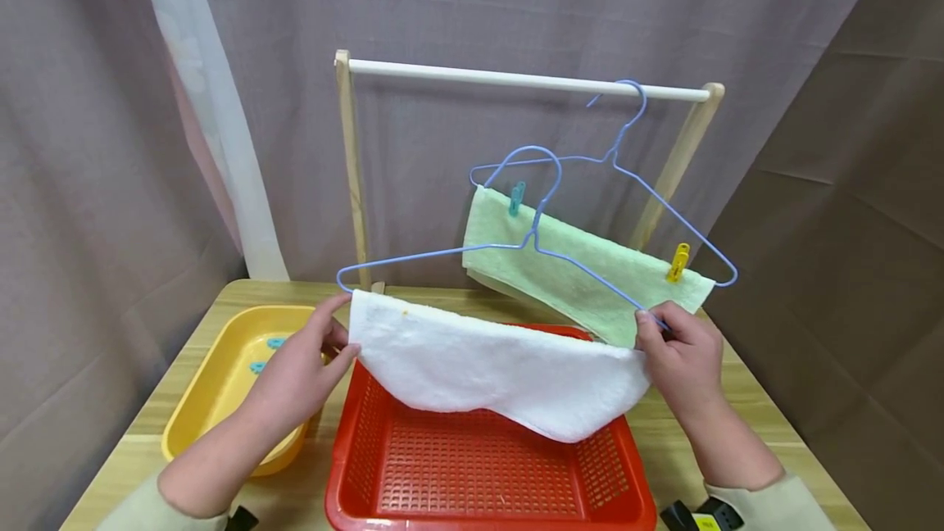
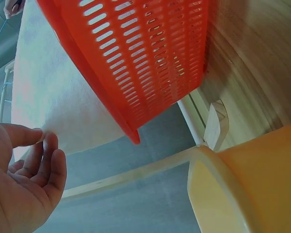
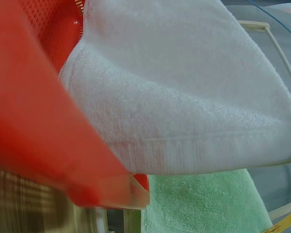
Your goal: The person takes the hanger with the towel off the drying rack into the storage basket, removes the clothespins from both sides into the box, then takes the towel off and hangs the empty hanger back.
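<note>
A white towel (image 1: 487, 367) hangs folded over the lower bar of a blue clothes hanger (image 1: 442, 252), above the red basket (image 1: 341, 465). My left hand (image 1: 298, 367) pinches the towel's left edge between thumb and fingers, also seen in the left wrist view. At the other end, my right hand (image 1: 686, 359) grips the hanger's right corner together with the towel. The hanger's hook points up and touches nothing. In the right wrist view the towel (image 3: 184, 97) fills much of the picture, and only a sliver of the right hand shows at the edge.
Behind, a second blue hanger (image 1: 671, 207) hangs from the rack's white rod (image 1: 472, 74). It carries a green towel (image 1: 583, 269) with a teal clothespin (image 1: 517, 198) and a yellow clothespin (image 1: 678, 263). Teal clothespins (image 1: 258, 367) lie in a yellow tray (image 1: 199, 392) at left.
</note>
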A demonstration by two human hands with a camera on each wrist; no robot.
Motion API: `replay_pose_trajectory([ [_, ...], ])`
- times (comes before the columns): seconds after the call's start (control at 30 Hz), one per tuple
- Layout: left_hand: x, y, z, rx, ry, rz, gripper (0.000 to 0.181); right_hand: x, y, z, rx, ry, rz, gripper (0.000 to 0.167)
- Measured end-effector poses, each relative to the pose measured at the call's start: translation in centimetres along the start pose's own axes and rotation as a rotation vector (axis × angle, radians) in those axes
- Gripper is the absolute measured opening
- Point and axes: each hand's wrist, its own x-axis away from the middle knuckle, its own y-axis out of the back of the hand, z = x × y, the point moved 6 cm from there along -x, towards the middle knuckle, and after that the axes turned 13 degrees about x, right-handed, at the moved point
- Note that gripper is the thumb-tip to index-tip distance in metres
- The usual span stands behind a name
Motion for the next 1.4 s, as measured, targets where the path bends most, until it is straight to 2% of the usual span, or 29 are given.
replay_pose_trajectory([
  [0.17, 0.2, 0.4, -0.3, -0.012, -0.010, -0.003, 0.069, -0.2, -0.1, 0.1, -0.021, -0.004, -0.002, 0.024],
  [0.4, 0.6, 0.4, -0.3, -0.006, 0.063, 0.022, 0.077, -0.1, -0.3, -0.3, -0.054, -0.013, 0.003, 0.025],
  [0.47, 0.7, 0.2, -0.3, -0.012, 0.056, 0.019, 0.078, 0.0, -0.3, -0.3, -0.059, -0.018, 0.004, 0.024],
  [0.6, 0.8, 0.0, -0.4, -0.030, 0.005, 0.006, 0.079, 0.0, -0.2, -0.4, -0.055, -0.033, -0.002, 0.024],
  [0.7, 0.9, -0.2, -0.2, -0.045, -0.020, 0.005, 0.079, 0.1, -0.2, -0.4, -0.088, -0.048, 0.003, 0.024],
  [0.9, 1.3, -0.2, 0.3, -0.064, -0.014, 0.012, 0.082, 0.3, -0.6, -0.3, -0.111, -0.043, 0.033, 0.024],
  [1.13, 1.3, -0.2, 0.3, -0.088, -0.026, 0.021, 0.083, 0.1, -0.8, -0.3, -0.092, -0.033, 0.020, 0.025],
  [1.4, 1.4, -0.3, 0.3, -0.071, -0.014, 0.027, 0.082, 0.1, -0.8, -0.3, -0.078, -0.033, 0.020, 0.025],
])
